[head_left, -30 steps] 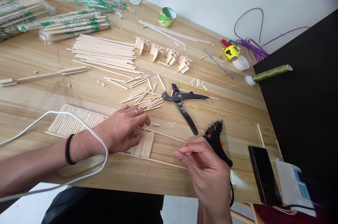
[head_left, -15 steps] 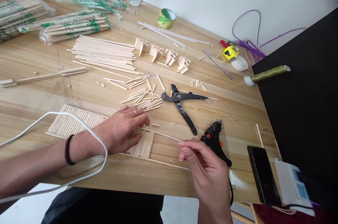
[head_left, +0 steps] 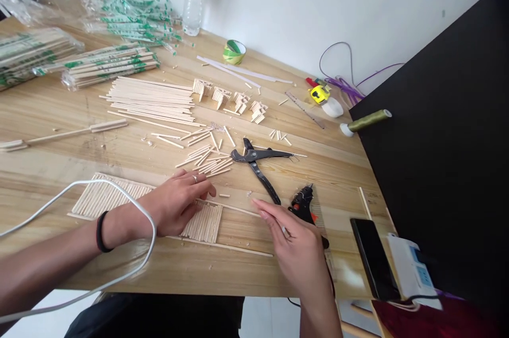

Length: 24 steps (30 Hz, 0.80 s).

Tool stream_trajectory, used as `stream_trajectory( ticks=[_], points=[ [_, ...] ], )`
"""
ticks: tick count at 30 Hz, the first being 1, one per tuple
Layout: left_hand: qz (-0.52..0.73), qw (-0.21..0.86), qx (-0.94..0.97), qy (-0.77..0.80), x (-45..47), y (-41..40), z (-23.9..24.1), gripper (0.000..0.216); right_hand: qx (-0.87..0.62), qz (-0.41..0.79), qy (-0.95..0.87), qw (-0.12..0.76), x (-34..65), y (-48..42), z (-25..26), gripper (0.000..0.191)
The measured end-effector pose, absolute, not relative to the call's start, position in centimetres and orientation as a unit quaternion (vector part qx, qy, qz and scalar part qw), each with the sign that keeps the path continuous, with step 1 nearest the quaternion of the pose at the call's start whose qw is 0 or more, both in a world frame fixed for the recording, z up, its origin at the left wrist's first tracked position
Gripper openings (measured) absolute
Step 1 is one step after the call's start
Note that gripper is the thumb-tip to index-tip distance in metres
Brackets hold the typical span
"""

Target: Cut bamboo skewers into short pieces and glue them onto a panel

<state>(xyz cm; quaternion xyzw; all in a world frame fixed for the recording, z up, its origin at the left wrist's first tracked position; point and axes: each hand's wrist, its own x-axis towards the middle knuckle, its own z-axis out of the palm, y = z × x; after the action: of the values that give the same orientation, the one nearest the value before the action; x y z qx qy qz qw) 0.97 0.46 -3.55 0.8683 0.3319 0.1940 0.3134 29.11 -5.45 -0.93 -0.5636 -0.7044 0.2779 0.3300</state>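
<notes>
A flat panel of short wooden sticks (head_left: 201, 224) lies near the table's front edge, laid side by side between two long sticks that run past its right end. My left hand (head_left: 177, 202) rests palm down over the panel, thumb apart from the bent fingers, covering its middle. At the right, my right hand (head_left: 292, 237) has thumb and forefinger pinched together by the end of the upper long stick (head_left: 238, 210); what is between the fingertips, if anything, is hidden. Cut short sticks (head_left: 212, 163) and black-handled cutters (head_left: 256, 160) lie beyond my hands. A black glue gun (head_left: 304, 202) is beside my right hand.
A white cable (head_left: 149, 221) loops over my left forearm. Long sticks (head_left: 151, 99), small stick assemblies (head_left: 220, 96), wrapped bundles (head_left: 111, 65), tape (head_left: 234, 52) and a bottle (head_left: 193, 3) are farther back. A phone (head_left: 374, 258) and black panel (head_left: 445, 131) stand right.
The view has shifted, so the table things appear farther left and lower. My right hand has turned and its fingertips have closed in a pinch; my left hand stays on the panel.
</notes>
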Motion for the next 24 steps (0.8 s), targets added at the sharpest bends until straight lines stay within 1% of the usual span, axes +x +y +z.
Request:
stream_trajectory(
  ticks=[1,4,7,10,12,14,17,19,21,24],
  points=[
    [0.192,0.313,0.869,0.332,0.9,0.5,-3.5,0.033,-0.576,0.264,-0.700,0.328,29.2,-5.5,-0.9,0.027],
    [0.177,0.311,0.870,0.338,0.9,0.6,-3.4,0.033,-0.637,0.194,-0.656,0.355,29.7,-5.7,-0.8,0.018],
    [0.161,0.287,0.875,0.355,0.8,0.6,-3.3,0.028,-0.681,0.142,-0.609,0.380,31.0,-6.0,-0.4,0.024],
    [0.155,0.254,0.878,0.374,0.7,0.6,-3.5,0.022,-0.676,0.112,-0.620,0.382,33.1,-6.1,0.0,0.025],
    [0.159,0.238,0.880,0.379,0.6,0.5,-3.8,0.019,-0.683,0.087,-0.636,0.349,34.9,-6.3,-0.2,0.027],
    [0.163,0.224,0.882,0.380,0.5,0.3,-4.1,0.017,-0.703,0.088,-0.641,0.295,36.9,-6.7,-0.8,0.034],
    [0.155,0.216,0.890,0.370,0.2,0.2,-4.1,0.024,-0.743,0.114,-0.616,0.235,39.2,-7.7,-2.2,0.049],
    [0.139,0.225,0.896,0.357,-0.1,0.3,-3.7,0.030,-0.759,0.146,-0.601,0.203,40.0,-8.4,-3.1,0.053],
    [0.125,0.239,0.898,0.348,-0.4,0.5,-3.1,0.030,-0.767,0.166,-0.591,0.187,40.1,-8.7,-3.8,0.056],
    [0.124,0.256,0.896,0.340,-0.6,0.8,-2.7,0.028,-0.784,0.162,-0.569,0.190,39.7,-8.3,-4.3,0.067]
  ],
)
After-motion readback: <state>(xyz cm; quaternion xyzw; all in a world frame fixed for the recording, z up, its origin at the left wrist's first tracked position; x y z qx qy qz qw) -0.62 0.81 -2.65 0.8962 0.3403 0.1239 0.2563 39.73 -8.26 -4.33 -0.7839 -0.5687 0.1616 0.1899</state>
